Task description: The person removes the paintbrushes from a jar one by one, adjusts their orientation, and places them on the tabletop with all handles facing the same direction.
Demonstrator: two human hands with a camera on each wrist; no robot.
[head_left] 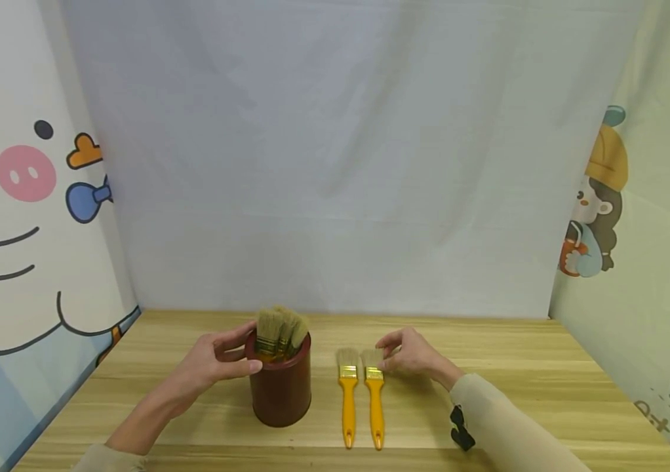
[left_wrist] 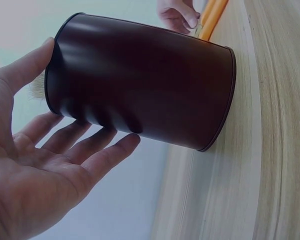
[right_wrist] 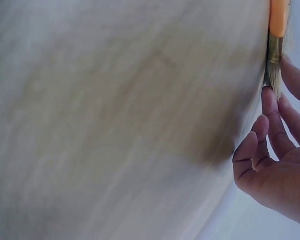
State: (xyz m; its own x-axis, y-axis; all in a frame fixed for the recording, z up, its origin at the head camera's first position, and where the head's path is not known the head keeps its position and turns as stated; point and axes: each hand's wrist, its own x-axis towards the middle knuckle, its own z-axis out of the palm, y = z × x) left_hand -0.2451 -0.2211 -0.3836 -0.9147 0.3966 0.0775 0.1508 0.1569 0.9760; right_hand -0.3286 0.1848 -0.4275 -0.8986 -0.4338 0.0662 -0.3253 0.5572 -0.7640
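Note:
A dark red cylindrical can [head_left: 282,396] stands upright on the table, with several paintbrushes [head_left: 270,328] in it, bristles up. My left hand [head_left: 208,360] holds the can from its left side, thumb at the rim and fingers [left_wrist: 97,155] along the wall. Two paintbrushes with orange-yellow handles lie side by side to the right of the can, bristles pointing away from me. My right hand [head_left: 414,354] is at the bristle end of the right-hand paintbrush [head_left: 375,406], pinching it between thumb and fingertips. The left-hand paintbrush [head_left: 349,406] lies untouched beside it.
The wood-grain table [head_left: 506,380] extends around both hands. A pale cloth backdrop [head_left: 335,164] hangs behind it, and printed cartoon panels [head_left: 22,249] flank the left and right sides. A small black bow-like piece [head_left: 461,429] sits at the right sleeve.

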